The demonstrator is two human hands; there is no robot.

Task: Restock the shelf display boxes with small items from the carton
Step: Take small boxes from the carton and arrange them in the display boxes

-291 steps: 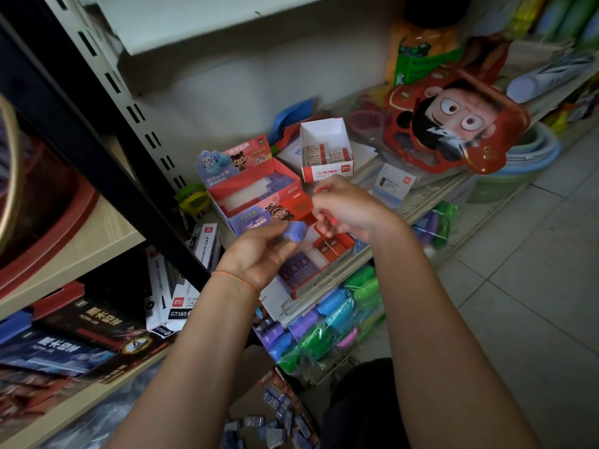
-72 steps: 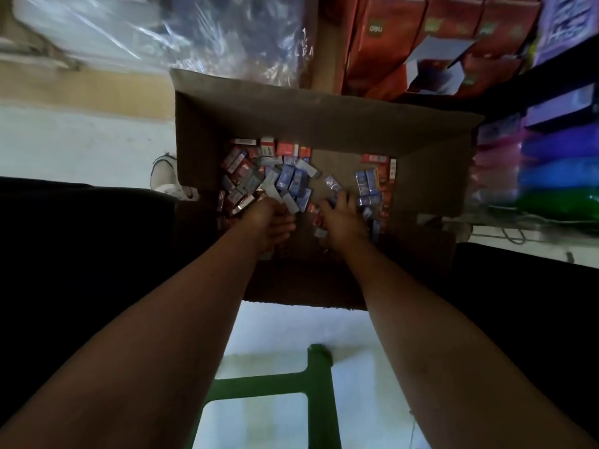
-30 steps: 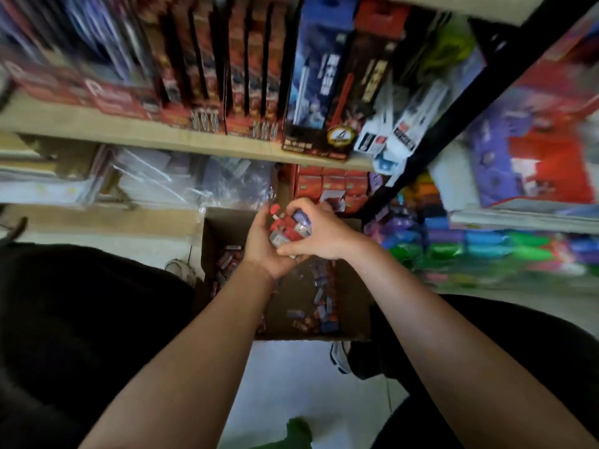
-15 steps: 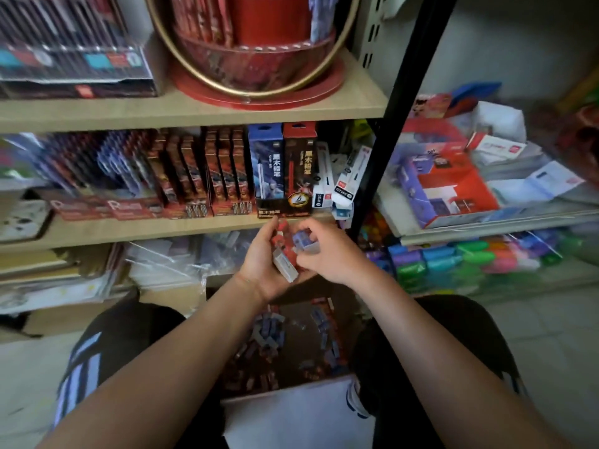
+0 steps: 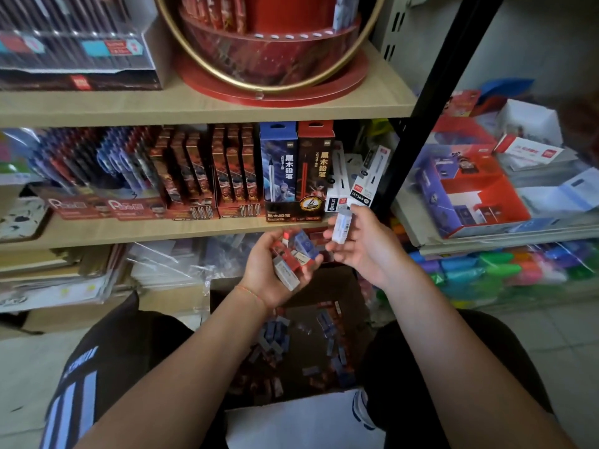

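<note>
The left hand (image 5: 275, 267) is turned palm up with its fingers curled loosely around a small heap of little red and blue packets (image 5: 293, 254); one grey-white packet lies across the base of the fingers. The right hand (image 5: 366, 244), just beside it and a little higher, pinches a single pale wrapped item (image 5: 342, 225) between thumb and fingertips, holding it roughly upright with its barcode label facing the camera. The other fingers of that hand are loosely spread below the item. A thin orange cord circles the left wrist (image 5: 249, 293).

Directly beneath both hands sits the open brown carton (image 5: 350, 283) on the floor, between the person's knees, with more blue and red packets (image 5: 275, 338) scattered over its bottom. To the right of the right hand and slightly above it, past a black shelf upright (image 5: 431, 102), stands a red and blue display box (image 5: 466, 192) on a lower shelf, well apart from the held item. Behind and above the hands a wooden shelf (image 5: 146, 228) carries rows of pencil boxes (image 5: 295, 170).

Both forearms reach forward from the lower edge of the view, converging over the carton, the wrists nearly level.
</note>
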